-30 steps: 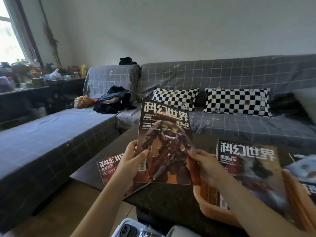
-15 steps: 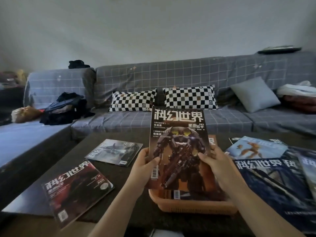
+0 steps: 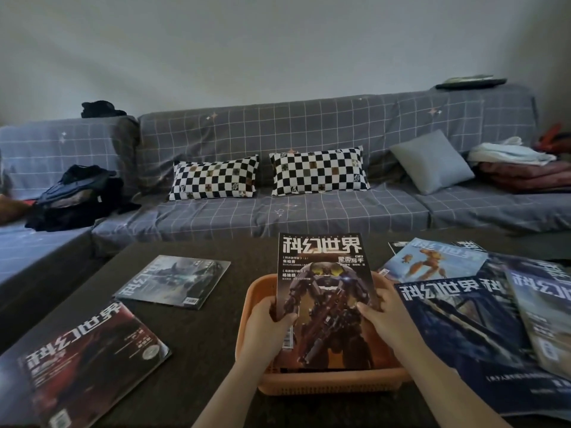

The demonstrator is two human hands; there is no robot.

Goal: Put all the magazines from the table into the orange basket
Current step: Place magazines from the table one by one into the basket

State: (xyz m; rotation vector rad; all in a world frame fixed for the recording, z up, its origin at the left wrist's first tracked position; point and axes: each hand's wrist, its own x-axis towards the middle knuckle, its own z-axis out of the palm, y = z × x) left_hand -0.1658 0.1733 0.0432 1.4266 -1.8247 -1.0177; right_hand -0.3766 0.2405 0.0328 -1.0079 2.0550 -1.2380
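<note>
- While both hands hold it, the robot-cover magazine (image 3: 324,291) stands tilted in the orange basket (image 3: 333,383), its lower edge down inside and its top leaning away toward the sofa (image 3: 278,140).
- The left hand (image 3: 267,327) grips the left edge of this magazine; the thumb lies on the cover and the other fingers are curled behind it, closed firmly.
- The right hand (image 3: 384,318) holds the right edge in the same way, thumb on the front and fingers wrapped behind.
- The basket sits on the dark table (image 3: 200,335), near the front edge, between the two forearms.
- To the left on the table lie two more magazines, well apart from the basket: a red-cover magazine (image 3: 89,362) near the front corner and a grey-cover magazine (image 3: 173,281) further back.
- To the right lies an overlapping pile: a dark blue magazine (image 3: 463,329) just beside the basket, a light blue magazine (image 3: 432,261) behind it, and another magazine (image 3: 543,316) at the right edge, partly cut off.
- On the sofa rest two checkered pillows (image 3: 318,171) and a grey cushion (image 3: 432,160).
</note>
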